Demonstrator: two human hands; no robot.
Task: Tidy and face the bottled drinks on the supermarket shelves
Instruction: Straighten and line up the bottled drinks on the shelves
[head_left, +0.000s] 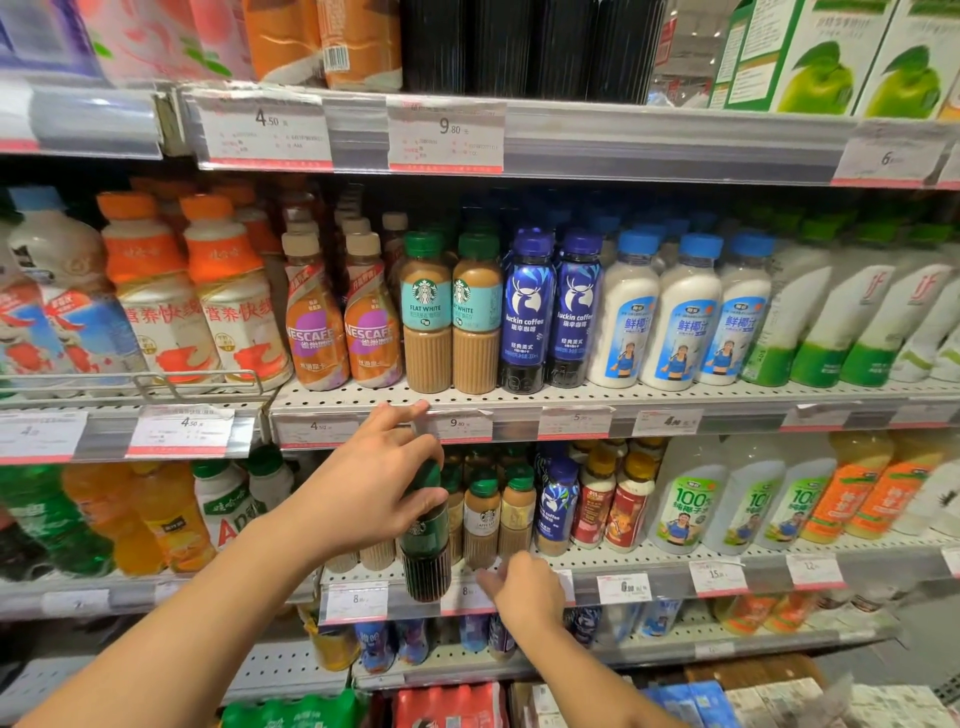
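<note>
**Lower centre of frame: dark bottle held off the shelf edge**

At centre frame, the left hand (376, 488) grips a green-capped dark coffee bottle (426, 540) by its neck, before the lower shelf (675, 564). The right hand (524, 590) rests loose-fingered on that shelf's edge, grasping nothing.

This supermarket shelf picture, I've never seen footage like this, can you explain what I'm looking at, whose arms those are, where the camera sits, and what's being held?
There is no machine here. A person wears a wide-angle camera on the head, so you see their own two bare arms reaching forward, and the wide lens bends the shelves. The left hand grips a dark green Starbucks bottle near its cap, holding it at the front edge of the lower shelf. The right hand holds nothing; its fingers rest at that shelf's edge by the price tags. On the shelf above stand fronted rows: Nescafe bottles, Flat White bottles, blue Luckin coffee bottles and white coconut drinks.
</note>
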